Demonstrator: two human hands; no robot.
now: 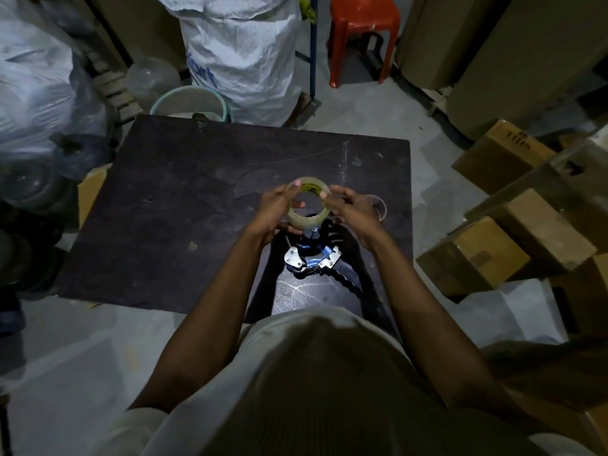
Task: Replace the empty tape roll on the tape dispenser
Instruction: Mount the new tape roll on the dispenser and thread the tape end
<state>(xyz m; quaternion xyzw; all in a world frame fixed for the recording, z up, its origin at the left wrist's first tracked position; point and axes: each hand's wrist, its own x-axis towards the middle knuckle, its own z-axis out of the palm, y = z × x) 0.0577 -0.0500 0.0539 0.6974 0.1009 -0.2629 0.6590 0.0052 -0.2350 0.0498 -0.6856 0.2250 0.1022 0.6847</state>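
A full roll of clear tape with a yellow-printed core is held up above the dark table, its hole facing me. My left hand grips its left side, thumb over the top rim. My right hand holds its right side with the fingertips. Below the roll, near the table's front edge, lies the blue and metal tape dispenser with a black handle. A clear, thin ring, possibly the empty core, lies on the table just right of my right hand.
Cardboard boxes are stacked to the right of the table. A white woven sack, a bucket and a red plastic stool stand behind it. Plastic bags and dark items crowd the left side.
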